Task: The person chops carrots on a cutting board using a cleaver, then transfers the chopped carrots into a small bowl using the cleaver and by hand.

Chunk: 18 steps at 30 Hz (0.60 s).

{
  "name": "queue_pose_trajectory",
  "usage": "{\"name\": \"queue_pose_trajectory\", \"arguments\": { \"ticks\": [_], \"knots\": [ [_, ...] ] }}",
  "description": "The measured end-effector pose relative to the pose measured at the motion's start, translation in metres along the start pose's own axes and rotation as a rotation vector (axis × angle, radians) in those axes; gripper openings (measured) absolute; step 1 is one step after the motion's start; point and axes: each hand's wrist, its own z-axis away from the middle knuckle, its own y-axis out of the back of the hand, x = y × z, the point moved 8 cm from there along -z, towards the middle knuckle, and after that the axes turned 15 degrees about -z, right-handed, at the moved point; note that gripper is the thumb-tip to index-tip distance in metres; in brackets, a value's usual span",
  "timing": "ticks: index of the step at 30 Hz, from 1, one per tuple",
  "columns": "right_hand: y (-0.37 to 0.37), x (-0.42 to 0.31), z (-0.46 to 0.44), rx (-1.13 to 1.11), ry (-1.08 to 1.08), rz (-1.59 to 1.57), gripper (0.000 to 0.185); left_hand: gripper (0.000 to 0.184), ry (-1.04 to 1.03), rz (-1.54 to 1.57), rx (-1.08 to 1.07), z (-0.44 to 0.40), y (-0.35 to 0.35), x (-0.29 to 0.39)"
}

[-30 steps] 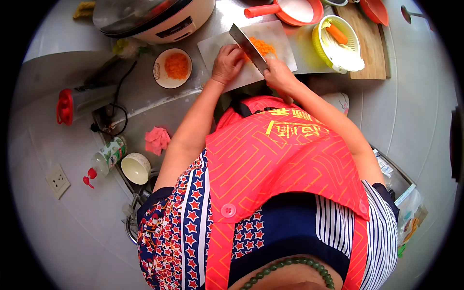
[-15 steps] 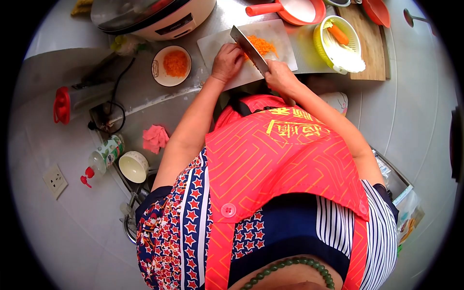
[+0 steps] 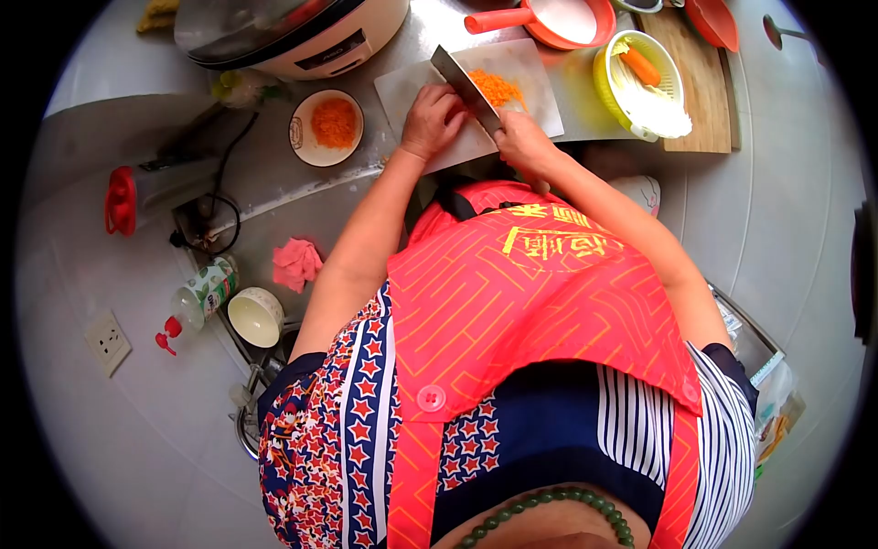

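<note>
Gripping a knife (image 3: 465, 84), the right hand (image 3: 523, 145) is closed around its handle, the blade slanting across a board (image 3: 540, 78) beside chopped carrot (image 3: 496, 87). The left hand (image 3: 433, 120) curls its fingers near the blade; whether they pinch anything cannot be told. A bowl (image 3: 300, 135) of shreds sits left, a basket (image 3: 607, 84) right.

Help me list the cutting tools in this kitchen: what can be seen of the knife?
The knife has a long, broad, flat blade, dark grey and metallic-looking. The right hand grips it, hiding most of the handle. The blade slants across the pale cutting board, its far end pointing away from the person and to the left. It lies between the left hand and the finely cut orange heap. Whether its edge or those left fingers touch anything is unclear.
</note>
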Motion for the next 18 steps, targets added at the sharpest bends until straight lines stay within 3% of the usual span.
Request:
{"name": "queue_pose_trajectory", "arguments": {
  "ticks": [4, 13, 18],
  "knots": [
    [0.008, -0.008, 0.010, -0.019, 0.023, -0.002, 0.021, 0.019, 0.012, -0.027, 0.000, 0.002, 0.000, -0.001],
    [-0.001, -0.003, 0.006, -0.127, -0.172, 0.025, 0.015, 0.016, 0.038, -0.009, -0.041, 0.003, -0.009, -0.008],
    [-0.008, -0.006, -0.004, -0.051, -0.094, 0.061, 0.016, 0.020, 0.031, -0.018, -0.075, 0.003, -0.007, -0.006]
  ]
}}
